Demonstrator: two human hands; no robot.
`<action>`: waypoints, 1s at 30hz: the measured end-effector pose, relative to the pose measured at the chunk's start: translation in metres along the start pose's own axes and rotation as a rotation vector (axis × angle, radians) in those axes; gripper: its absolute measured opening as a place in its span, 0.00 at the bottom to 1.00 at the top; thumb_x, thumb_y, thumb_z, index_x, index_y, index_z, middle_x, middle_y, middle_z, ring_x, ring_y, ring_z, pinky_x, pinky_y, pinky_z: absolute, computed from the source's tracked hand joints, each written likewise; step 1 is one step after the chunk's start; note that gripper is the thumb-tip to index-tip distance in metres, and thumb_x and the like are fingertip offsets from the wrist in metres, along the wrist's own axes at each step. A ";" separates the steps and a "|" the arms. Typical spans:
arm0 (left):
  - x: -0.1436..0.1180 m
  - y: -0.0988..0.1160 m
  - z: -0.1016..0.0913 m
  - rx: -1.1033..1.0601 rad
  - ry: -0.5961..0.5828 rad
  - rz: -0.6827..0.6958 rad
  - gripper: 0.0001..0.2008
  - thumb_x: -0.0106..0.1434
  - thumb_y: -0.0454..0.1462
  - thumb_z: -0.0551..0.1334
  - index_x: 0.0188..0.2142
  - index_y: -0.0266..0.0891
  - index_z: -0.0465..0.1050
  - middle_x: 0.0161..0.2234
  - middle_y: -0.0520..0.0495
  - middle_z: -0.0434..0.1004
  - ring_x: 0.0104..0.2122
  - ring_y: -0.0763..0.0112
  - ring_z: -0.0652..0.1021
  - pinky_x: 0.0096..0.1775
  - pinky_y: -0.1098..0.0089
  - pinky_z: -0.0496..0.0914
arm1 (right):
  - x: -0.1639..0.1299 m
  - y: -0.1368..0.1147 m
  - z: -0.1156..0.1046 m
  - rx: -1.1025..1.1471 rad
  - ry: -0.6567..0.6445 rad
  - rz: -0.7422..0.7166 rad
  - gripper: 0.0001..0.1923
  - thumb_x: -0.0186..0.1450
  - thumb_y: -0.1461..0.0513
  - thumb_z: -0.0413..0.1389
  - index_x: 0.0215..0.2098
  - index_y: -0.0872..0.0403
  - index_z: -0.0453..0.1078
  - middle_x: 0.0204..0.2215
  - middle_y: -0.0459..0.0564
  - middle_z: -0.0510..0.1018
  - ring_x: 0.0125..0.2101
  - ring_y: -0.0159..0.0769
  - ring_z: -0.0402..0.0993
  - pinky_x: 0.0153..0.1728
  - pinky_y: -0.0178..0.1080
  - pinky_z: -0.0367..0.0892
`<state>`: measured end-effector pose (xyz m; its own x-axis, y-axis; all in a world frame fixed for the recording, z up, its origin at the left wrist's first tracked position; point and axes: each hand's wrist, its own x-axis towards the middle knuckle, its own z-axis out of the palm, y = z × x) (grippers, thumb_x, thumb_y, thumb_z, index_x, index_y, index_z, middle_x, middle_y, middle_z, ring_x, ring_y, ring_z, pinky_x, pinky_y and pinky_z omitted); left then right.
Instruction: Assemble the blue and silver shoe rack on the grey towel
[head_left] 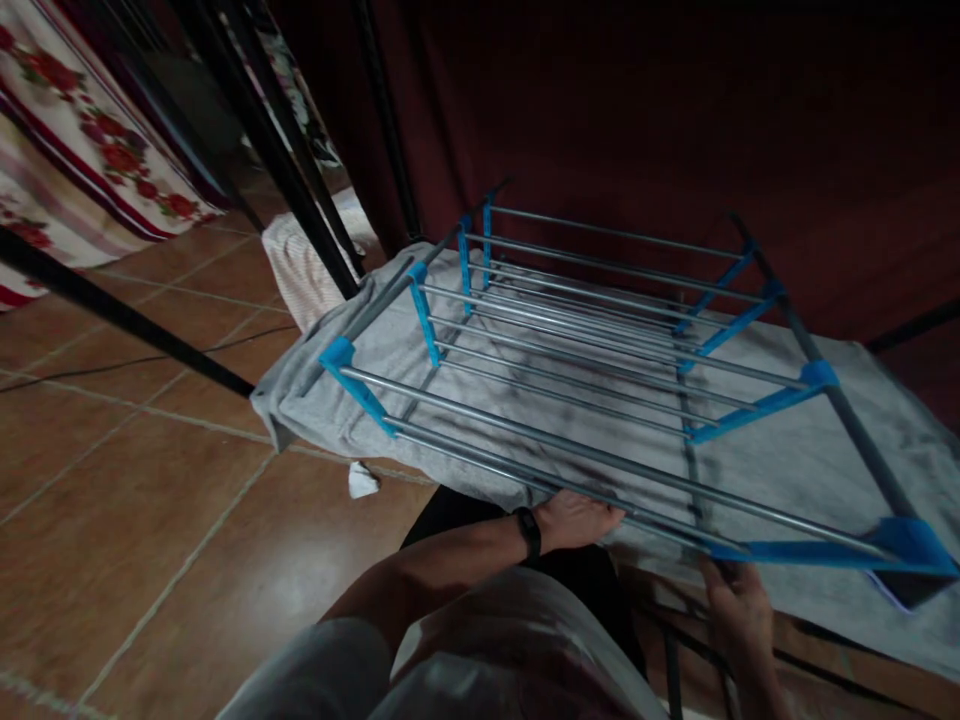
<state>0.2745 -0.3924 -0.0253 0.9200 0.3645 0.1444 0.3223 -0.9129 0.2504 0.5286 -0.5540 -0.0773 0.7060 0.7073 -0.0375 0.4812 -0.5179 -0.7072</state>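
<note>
A rack (555, 435) of thin silver metal bars with blue plastic joints spreads over a grey cloth. My left hand (577, 518), with a black band at the wrist, is closed around the lower front bars near their middle. Farther right, my right hand (739, 605) grips the lower front corner of the rack, close to a blue joint; its fingertips are partly hidden behind the frame. Two dark tubes run along the rack's sides, joining the blue pieces.
The grey cloth (795, 480) covers a bench-like surface. A dark flat object (907, 588) lies under the right blue corner. Black metal poles (135, 325) stand at left, near a floral curtain (112, 150). A white scrap (363, 481) and a black cable (150, 362) lie on the tiles. A dark red curtain (675, 120) hangs behind.
</note>
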 end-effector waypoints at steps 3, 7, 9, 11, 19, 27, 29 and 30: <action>0.000 0.000 0.004 0.021 0.044 0.009 0.09 0.69 0.35 0.55 0.46 0.37 0.70 0.44 0.40 0.80 0.45 0.62 0.80 0.44 0.65 0.73 | 0.001 -0.003 -0.002 -0.029 -0.022 0.015 0.29 0.56 0.43 0.56 0.47 0.53 0.73 0.41 0.61 0.82 0.45 0.62 0.77 0.43 0.54 0.69; 0.000 -0.001 0.006 0.010 0.060 0.016 0.10 0.69 0.36 0.54 0.47 0.37 0.69 0.43 0.40 0.80 0.45 0.61 0.80 0.43 0.65 0.74 | 0.004 -0.002 -0.003 -0.061 -0.029 0.044 0.26 0.55 0.43 0.56 0.43 0.51 0.73 0.38 0.61 0.82 0.43 0.64 0.77 0.40 0.56 0.69; 0.000 -0.002 0.006 -0.002 0.066 0.019 0.11 0.69 0.37 0.54 0.48 0.36 0.69 0.42 0.40 0.81 0.45 0.60 0.80 0.45 0.63 0.74 | 0.007 0.001 -0.002 -0.030 -0.018 0.036 0.24 0.54 0.44 0.57 0.40 0.51 0.74 0.35 0.60 0.82 0.40 0.62 0.78 0.39 0.55 0.70; 0.000 -0.002 0.007 -0.022 0.057 0.020 0.11 0.70 0.38 0.55 0.48 0.36 0.69 0.41 0.40 0.81 0.44 0.59 0.81 0.46 0.62 0.74 | 0.010 0.004 -0.001 -0.002 -0.012 0.018 0.23 0.52 0.45 0.58 0.39 0.50 0.74 0.34 0.59 0.82 0.37 0.61 0.79 0.38 0.55 0.70; 0.000 -0.003 0.011 -0.131 -0.037 -0.006 0.12 0.71 0.39 0.54 0.47 0.37 0.70 0.39 0.41 0.82 0.40 0.61 0.82 0.41 0.62 0.75 | 0.011 0.002 -0.005 -0.098 -0.075 0.086 0.25 0.55 0.43 0.56 0.39 0.53 0.73 0.36 0.61 0.82 0.40 0.61 0.78 0.39 0.54 0.70; 0.002 -0.006 0.011 -0.170 -0.032 0.008 0.12 0.70 0.40 0.54 0.48 0.37 0.69 0.44 0.40 0.81 0.44 0.58 0.81 0.44 0.62 0.74 | 0.009 -0.001 -0.005 -0.062 -0.061 0.064 0.25 0.55 0.44 0.56 0.39 0.54 0.73 0.35 0.59 0.82 0.39 0.57 0.77 0.42 0.52 0.69; 0.004 -0.006 0.014 -0.179 -0.039 -0.006 0.12 0.70 0.40 0.54 0.48 0.37 0.69 0.43 0.40 0.81 0.44 0.57 0.81 0.42 0.62 0.74 | 0.010 0.000 -0.005 -0.058 -0.042 0.050 0.24 0.54 0.44 0.56 0.38 0.54 0.73 0.34 0.59 0.82 0.40 0.57 0.77 0.42 0.52 0.69; 0.004 -0.006 0.016 -0.183 -0.044 -0.012 0.12 0.70 0.41 0.54 0.47 0.37 0.70 0.43 0.40 0.82 0.43 0.57 0.81 0.42 0.61 0.74 | 0.011 0.000 -0.005 -0.056 -0.036 0.046 0.24 0.54 0.44 0.56 0.37 0.53 0.73 0.34 0.59 0.82 0.39 0.57 0.77 0.42 0.52 0.69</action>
<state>0.2797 -0.3880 -0.0415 0.9262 0.3636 0.0996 0.2915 -0.8583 0.4223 0.5389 -0.5490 -0.0738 0.7094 0.6984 -0.0950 0.4779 -0.5756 -0.6635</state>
